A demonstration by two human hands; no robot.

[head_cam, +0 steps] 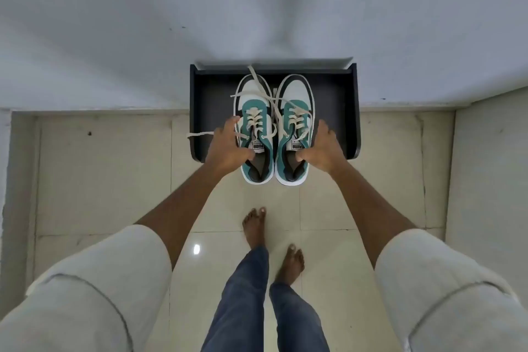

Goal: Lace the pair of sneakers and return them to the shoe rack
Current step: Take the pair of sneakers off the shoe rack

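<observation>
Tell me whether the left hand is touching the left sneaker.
Touching. The head view shows the left hand wrapped around the left sneaker, thumb hooked inside its opening and fingers against the outer side, with no gap.

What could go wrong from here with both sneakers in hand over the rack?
1. Lace ends hang loose past the rack's left edge; they may snag or trail off it.
2. Each hand grips only by the collar: left hand on the left sneaker, right hand on the right sneaker. Either could slip.
3. The heels overhang the rack's front edge; released here, the sneakers might tip onto the floor.
</observation>
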